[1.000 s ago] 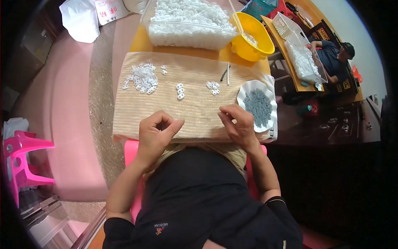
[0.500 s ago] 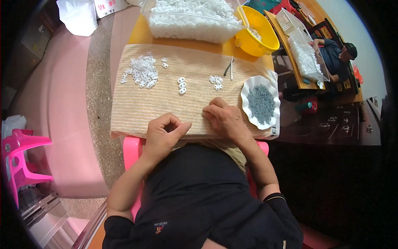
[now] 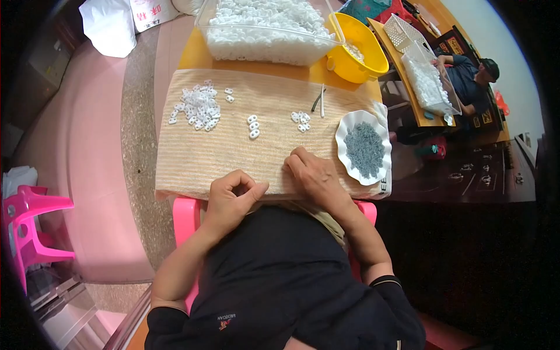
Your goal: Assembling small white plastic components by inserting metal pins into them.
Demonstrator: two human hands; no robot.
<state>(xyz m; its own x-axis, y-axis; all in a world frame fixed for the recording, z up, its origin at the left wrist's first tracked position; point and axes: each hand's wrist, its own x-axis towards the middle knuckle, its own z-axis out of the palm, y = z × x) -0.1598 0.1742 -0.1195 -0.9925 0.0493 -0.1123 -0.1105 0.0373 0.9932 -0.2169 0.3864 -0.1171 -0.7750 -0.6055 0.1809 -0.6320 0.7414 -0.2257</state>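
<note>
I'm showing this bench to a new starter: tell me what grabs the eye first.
First the two hands at the near edge of the beige striped cloth: the left hand curled with fingertips pinched, the right hand lying on the cloth. Next, the scalloped white dish of small grey parts to the right, and the clear tub of white pieces beside a yellow bowl behind.

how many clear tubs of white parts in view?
2. One clear tub at the far edge of the table, beside the yellow bowl. A second tub on the next table, by another person. More may lie outside the frame.
</note>
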